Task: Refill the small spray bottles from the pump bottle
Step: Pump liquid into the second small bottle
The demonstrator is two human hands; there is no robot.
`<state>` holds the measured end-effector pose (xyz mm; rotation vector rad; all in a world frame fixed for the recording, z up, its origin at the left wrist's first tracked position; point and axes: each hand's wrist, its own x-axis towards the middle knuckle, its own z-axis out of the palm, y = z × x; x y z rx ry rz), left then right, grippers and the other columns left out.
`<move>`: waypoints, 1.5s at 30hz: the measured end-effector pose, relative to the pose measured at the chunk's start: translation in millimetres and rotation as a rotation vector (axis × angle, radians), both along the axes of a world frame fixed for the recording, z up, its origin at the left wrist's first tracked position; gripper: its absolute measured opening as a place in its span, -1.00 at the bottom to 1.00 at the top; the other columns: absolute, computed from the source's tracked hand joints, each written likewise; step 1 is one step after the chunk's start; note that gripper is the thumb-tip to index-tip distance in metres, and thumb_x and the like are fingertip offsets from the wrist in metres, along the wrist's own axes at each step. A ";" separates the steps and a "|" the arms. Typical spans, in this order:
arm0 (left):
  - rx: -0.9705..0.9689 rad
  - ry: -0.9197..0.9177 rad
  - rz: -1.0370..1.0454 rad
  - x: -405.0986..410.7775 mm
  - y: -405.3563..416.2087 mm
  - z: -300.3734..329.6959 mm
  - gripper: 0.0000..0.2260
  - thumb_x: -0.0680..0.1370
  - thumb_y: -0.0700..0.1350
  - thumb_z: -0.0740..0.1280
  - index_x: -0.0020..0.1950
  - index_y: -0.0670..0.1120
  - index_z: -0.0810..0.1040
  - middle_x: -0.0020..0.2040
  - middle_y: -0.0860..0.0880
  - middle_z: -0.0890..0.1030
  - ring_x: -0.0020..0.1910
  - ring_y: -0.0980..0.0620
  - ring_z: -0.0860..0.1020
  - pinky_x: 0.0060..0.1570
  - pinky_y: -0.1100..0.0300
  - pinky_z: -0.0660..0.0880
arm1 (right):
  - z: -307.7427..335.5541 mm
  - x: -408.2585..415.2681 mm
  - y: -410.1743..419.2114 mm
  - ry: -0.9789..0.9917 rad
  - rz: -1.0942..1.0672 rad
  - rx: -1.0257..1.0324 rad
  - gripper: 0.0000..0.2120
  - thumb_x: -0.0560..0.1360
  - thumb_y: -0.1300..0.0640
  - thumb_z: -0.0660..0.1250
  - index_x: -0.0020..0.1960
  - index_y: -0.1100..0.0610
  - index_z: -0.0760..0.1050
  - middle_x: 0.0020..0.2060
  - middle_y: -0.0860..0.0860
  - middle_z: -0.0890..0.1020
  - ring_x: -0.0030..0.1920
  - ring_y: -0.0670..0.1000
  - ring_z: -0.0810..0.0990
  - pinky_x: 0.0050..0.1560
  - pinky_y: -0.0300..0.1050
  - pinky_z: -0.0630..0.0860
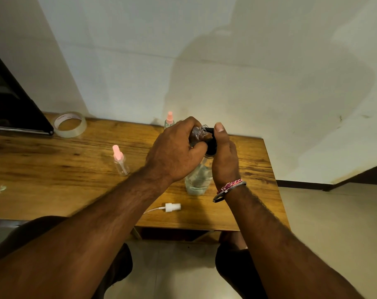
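Note:
My left hand (179, 147) grips a small clear spray bottle (199, 131) with its cap off, tilted so its open neck meets the black nozzle of the pump bottle. The clear pump bottle (197, 180) stands on the wooden table (53, 169). My right hand (224, 156) wraps round its black pump head (211, 145), thumb on top. The removed white spray cap (172, 207) with its thin tube lies near the table's front edge. A capped small bottle with a pink top (120, 160) stands to the left. Another pink-topped bottle (169, 120) stands behind my hands by the wall.
A roll of clear tape (70, 124) lies at the back left of the table beside a dark flat object (15, 111). The table's right edge ends just past my right hand, with tiled floor (323, 212) beyond. My knees sit below the front edge.

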<state>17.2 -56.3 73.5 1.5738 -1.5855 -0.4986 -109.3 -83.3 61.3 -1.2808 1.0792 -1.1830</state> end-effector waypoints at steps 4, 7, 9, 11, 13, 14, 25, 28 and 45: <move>0.020 -0.007 -0.010 -0.1 0.0 -3.3 -0.74 0.49 -0.03 0.36 0.17 -0.01 0.57 -0.06 0.03 0.66 -0.13 0.05 0.61 -0.21 0.15 0.53 | -0.1 0.7 -1.1 0.018 -0.037 -0.005 -0.58 0.63 -0.09 0.15 -0.11 0.13 0.68 -0.28 -0.06 0.72 -0.19 -0.17 0.68 -0.19 -0.33 0.55; 0.032 -0.003 -0.011 0.4 0.0 -3.5 -0.68 0.46 0.02 0.31 0.17 -0.02 0.57 -0.05 0.03 0.66 -0.12 0.05 0.61 -0.17 0.11 0.58 | -0.7 -0.8 -1.6 0.017 -0.058 0.006 -0.61 0.72 0.10 0.15 -0.19 0.04 0.63 -0.37 -0.17 0.69 -0.27 -0.27 0.63 -0.23 -0.37 0.52; 0.035 -0.003 -0.010 0.2 0.1 -4.0 -0.67 0.45 0.02 0.31 0.18 -0.02 0.57 -0.05 0.03 0.66 -0.11 0.06 0.61 -0.16 0.10 0.59 | -0.6 -2.1 -1.7 0.015 -0.049 -0.005 -0.59 0.72 0.16 0.13 -0.21 0.03 0.61 -0.40 -0.20 0.67 -0.30 -0.29 0.61 -0.25 -0.39 0.50; 0.042 -0.010 -0.011 0.1 0.2 -4.8 -0.67 0.46 0.02 0.32 0.19 -0.01 0.57 -0.04 0.03 0.66 -0.10 0.07 0.61 -0.14 0.08 0.61 | 2.3 -2.1 -0.1 -0.006 -0.059 0.016 -0.59 0.71 0.20 0.13 -0.24 0.00 0.57 -0.43 -0.27 0.65 -0.33 -0.34 0.59 -0.28 -0.45 0.48; 0.053 -0.010 -0.014 -0.3 0.2 -5.4 -0.67 0.46 0.03 0.32 0.20 0.00 0.57 -0.03 0.04 0.65 -0.09 0.06 0.61 -0.12 0.05 0.62 | 2.7 -2.5 -0.1 -0.012 -0.063 0.009 -0.60 0.72 0.15 0.14 -0.23 0.01 0.57 -0.42 -0.25 0.66 -0.32 -0.33 0.60 -0.27 -0.44 0.48; 0.054 -0.008 -0.013 -0.4 0.3 -5.3 -0.67 0.46 0.03 0.32 0.20 0.00 0.57 -0.03 0.04 0.65 -0.09 0.06 0.61 -0.12 0.06 0.62 | 2.2 -1.8 -0.2 0.001 -0.057 0.000 -0.62 0.71 0.08 0.16 -0.20 0.04 0.61 -0.38 -0.19 0.69 -0.28 -0.29 0.62 -0.23 -0.40 0.51; 0.005 0.028 0.000 1.1 -0.6 -2.1 -0.77 0.51 -0.02 0.34 0.15 -0.01 0.56 -0.09 0.05 0.65 -0.16 0.09 0.59 -0.28 0.22 0.40 | -2.2 1.7 1.1 0.011 -0.005 -0.016 -0.47 0.62 -0.20 0.10 0.03 0.16 0.69 -0.07 0.10 0.76 0.03 0.02 0.73 0.00 -0.21 0.61; 0.005 0.028 0.002 0.9 -1.3 -2.4 -0.74 0.49 0.01 0.31 0.15 -0.01 0.56 -0.09 0.04 0.65 -0.17 0.08 0.61 -0.27 0.20 0.45 | 0.7 2.3 1.8 0.018 0.000 -0.016 -0.50 0.65 -0.15 0.11 -0.01 0.17 0.69 -0.14 0.07 0.75 -0.06 -0.05 0.72 -0.10 -0.29 0.57; 0.034 -0.011 0.007 0.2 0.2 -5.8 -0.69 0.47 0.05 0.31 0.17 0.00 0.56 -0.06 0.06 0.65 -0.12 0.05 0.62 -0.14 0.02 0.63 | -4.8 2.0 -1.2 -0.001 -0.049 -0.012 -0.50 0.57 -0.18 0.18 -0.08 0.21 0.67 -0.22 0.02 0.73 -0.16 -0.11 0.69 -0.19 -0.32 0.55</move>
